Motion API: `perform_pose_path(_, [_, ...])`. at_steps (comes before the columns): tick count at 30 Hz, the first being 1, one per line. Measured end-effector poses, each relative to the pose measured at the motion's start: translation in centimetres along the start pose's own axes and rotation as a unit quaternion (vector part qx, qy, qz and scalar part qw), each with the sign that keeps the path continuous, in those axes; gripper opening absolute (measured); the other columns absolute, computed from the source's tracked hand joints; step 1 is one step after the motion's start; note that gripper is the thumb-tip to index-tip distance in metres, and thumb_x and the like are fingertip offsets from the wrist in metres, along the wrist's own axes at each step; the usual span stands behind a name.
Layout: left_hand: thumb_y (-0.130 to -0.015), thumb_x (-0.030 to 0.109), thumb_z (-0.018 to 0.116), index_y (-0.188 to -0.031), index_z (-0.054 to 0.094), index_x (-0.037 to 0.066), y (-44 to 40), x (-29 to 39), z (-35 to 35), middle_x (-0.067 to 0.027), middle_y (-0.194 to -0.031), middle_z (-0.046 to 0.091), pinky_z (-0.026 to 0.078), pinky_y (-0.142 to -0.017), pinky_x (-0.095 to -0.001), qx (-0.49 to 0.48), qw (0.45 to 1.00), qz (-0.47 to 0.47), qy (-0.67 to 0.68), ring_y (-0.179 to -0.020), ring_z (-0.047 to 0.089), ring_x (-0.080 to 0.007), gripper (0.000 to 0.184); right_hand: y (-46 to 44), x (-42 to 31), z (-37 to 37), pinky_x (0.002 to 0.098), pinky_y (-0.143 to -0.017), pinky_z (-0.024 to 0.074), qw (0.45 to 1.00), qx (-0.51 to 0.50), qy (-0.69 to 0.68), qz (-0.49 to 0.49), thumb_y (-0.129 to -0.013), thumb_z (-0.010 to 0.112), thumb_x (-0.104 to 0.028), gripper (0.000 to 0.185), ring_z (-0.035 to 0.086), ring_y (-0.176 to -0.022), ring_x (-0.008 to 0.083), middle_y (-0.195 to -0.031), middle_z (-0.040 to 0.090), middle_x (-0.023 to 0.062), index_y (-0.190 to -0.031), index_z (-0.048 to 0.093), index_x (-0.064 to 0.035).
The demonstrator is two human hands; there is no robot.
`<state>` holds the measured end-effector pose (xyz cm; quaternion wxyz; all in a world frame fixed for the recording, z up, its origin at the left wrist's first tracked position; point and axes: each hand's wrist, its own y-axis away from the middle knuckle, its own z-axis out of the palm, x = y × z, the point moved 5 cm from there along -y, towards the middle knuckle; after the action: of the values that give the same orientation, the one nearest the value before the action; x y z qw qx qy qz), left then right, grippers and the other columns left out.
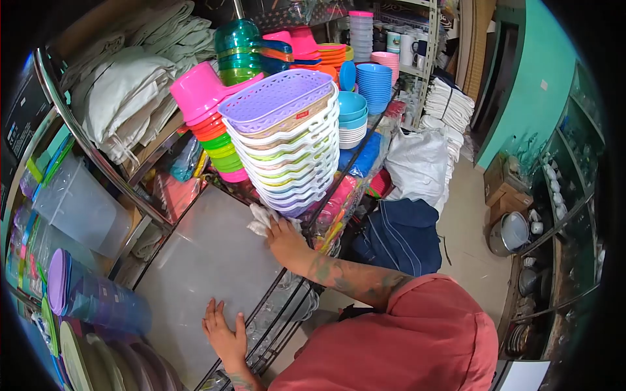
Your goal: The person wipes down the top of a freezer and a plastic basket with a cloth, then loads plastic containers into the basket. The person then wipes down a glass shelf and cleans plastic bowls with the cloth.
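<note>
My left hand [226, 332] rests palm down on a flat, greyish translucent surface [202, 260], its fingers apart. Farther up, my right hand [288, 244] is closed on a crumpled white cloth [259, 220] at the edge of the same surface. Just beyond the cloth stands a tall stack of nested plastic baskets [287, 156], lilac on top, with white, green and purple rims below. The right palm is hidden.
Pink, red and green dippers [202, 98] stand left of the baskets, blue bowls [375, 88] to the right. Clear containers [85, 202] line the left side. Black metal rails [332, 195] edge the surface. Folded dark blue fabric [401, 234] and a white sack [417, 166] lie beyond.
</note>
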<state>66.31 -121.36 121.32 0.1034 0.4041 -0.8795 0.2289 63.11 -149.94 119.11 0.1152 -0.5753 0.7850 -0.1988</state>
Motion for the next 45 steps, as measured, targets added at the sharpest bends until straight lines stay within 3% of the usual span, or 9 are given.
perform_pose_path(4, [-0.094, 0.032, 0.067, -0.135, 0.06, 0.004, 0.1, -0.2, 0.3, -0.0157, -0.153, 0.051, 0.027, -0.121, -0.056, 0.006, 1.0, 0.0, -0.012, -0.144, 0.045, -0.0358, 0.051, 3.7, -0.1, -4.2, 0.0408, -0.097, 0.047, 0.986, 0.0, -0.158, -0.046, -0.087, 0.059, -0.011, 0.041, 0.053, -0.11, 0.0296, -0.119, 0.059, 0.0146, -0.123, 0.065, 0.0071])
perform_pose_path(5, [-0.094, 0.032, 0.066, -0.135, 0.06, 0.004, 0.2, -0.2, 0.4, -0.0159, -0.153, 0.051, 0.028, -0.121, -0.0557, 0.006, 1.0, 0.0, -0.015, -0.143, 0.045, -0.036, 0.05, 4.4, -0.7, -4.3, 0.0417, -0.093, 0.0453, 0.985, 0.05, -0.156, -0.046, -0.084, 0.061, -0.015, 0.034, 0.053, -0.108, 0.0297, -0.107, 0.058, 0.0118, -0.111, 0.069, 0.0038])
perform_pose_path(11, [-0.097, 0.029, 0.066, -0.133, 0.06, 0.002, 0.7, -1.1, 0.0, -0.0196, -0.15, 0.052, 0.032, -0.117, -0.0567, 0.015, 0.992, -0.021, 0.122, -0.138, 0.048, -0.0386, 0.046, 7.4, -6.2, -6.8, 0.0415, -0.09, 0.0418, 0.966, 0.077, -0.237, -0.069, -0.081, 0.068, -0.019, 0.041, 0.051, -0.11, 0.0291, -0.112, 0.056, 0.0119, -0.114, 0.068, 0.0055])
perform_pose_path(17, [-0.098, 0.025, 0.065, -0.135, 0.059, 0.001, 6.9, -1.6, -2.2, -0.0199, -0.149, 0.052, 0.027, -0.12, -0.0544, 0.035, 0.999, 0.002, -0.023, -0.142, 0.045, -0.0385, 0.045, 9.7, -12.5, -7.6, 0.0388, -0.095, 0.0371, 0.969, 0.072, -0.205, -0.116, -0.082, 0.067, -0.021, 0.047, 0.048, -0.11, 0.0244, -0.113, 0.054, 0.0084, -0.121, 0.067, 0.0059])
perform_pose_path(21, [-0.092, 0.033, 0.072, -0.148, 0.045, 0.003, 12.4, -4.3, -3.5, -0.0203, -0.158, 0.041, 0.019, -0.122, -0.0602, 0.048, 0.988, -0.054, -0.133, -0.151, 0.032, -0.0378, 0.07, 10.8, -17.1, -7.7, 0.0401, -0.102, 0.0366, 0.977, 0.079, -0.157, -0.124, -0.082, 0.063, -0.021, 0.047, 0.049, -0.111, 0.0245, -0.113, 0.055, 0.0077, -0.122, 0.068, 0.004])
perform_pose_path(30, [-0.089, 0.018, 0.072, -0.156, 0.03, -0.005, 20.9, -10.6, -7.6, -0.0282, -0.161, 0.033, 0.023, -0.123, -0.0562, 0.149, 0.986, -0.03, -0.069, -0.149, 0.031, -0.047, 0.082, 14.8, -35.4, -6.4, 0.0496, -0.121, 0.0286, 0.931, 0.067, -0.284, -0.219, -0.086, 0.061, -0.019, 0.059, 0.044, -0.139, 0.0327, -0.145, 0.053, 0.0161, -0.14, 0.057, 0.0041])
perform_pose_path(34, [-0.09, 0.021, 0.066, -0.157, 0.03, -0.005, 22.5, -13.9, -8.9, -0.0254, -0.161, 0.035, 0.025, -0.122, -0.0552, 0.151, 0.985, -0.033, -0.074, -0.151, 0.031, -0.0436, 0.08, 15.7, -42.4, -8.2, 0.0435, -0.113, 0.0367, 0.928, 0.11, -0.251, -0.254, -0.087, 0.059, -0.02, 0.05, 0.049, -0.129, 0.0277, -0.136, 0.057, 0.0113, -0.133, 0.062, -0.0002])
perform_pose_path(39, [-0.088, 0.02, 0.07, -0.159, 0.03, 0.001, 23.3, -14.9, -10.2, -0.0196, -0.163, 0.035, 0.028, -0.119, -0.0521, 0.115, 0.984, -0.062, -0.123, -0.151, 0.033, -0.0385, 0.084, 15.4, -42.3, -7.7, 0.039, -0.104, 0.0409, 0.913, 0.126, -0.258, -0.289, -0.087, 0.059, -0.02, 0.047, 0.052, -0.119, 0.0228, -0.121, 0.058, 0.0062, -0.131, 0.063, -0.0033])
perform_pose_path(45, [-0.084, 0.016, 0.075, -0.159, 0.032, 0.003, 23.6, -15.0, -10.0, -0.0186, -0.163, 0.035, 0.029, -0.12, -0.0513, 0.123, 0.985, -0.054, -0.105, -0.152, 0.031, -0.0398, 0.088, 14.4, -32.8, -8.2, 0.0446, -0.107, 0.0386, 0.91, 0.073, -0.274, -0.301, -0.084, 0.062, -0.007, 0.061, 0.051, -0.123, 0.0264, -0.133, 0.056, 0.007, -0.144, 0.055, -0.0099])
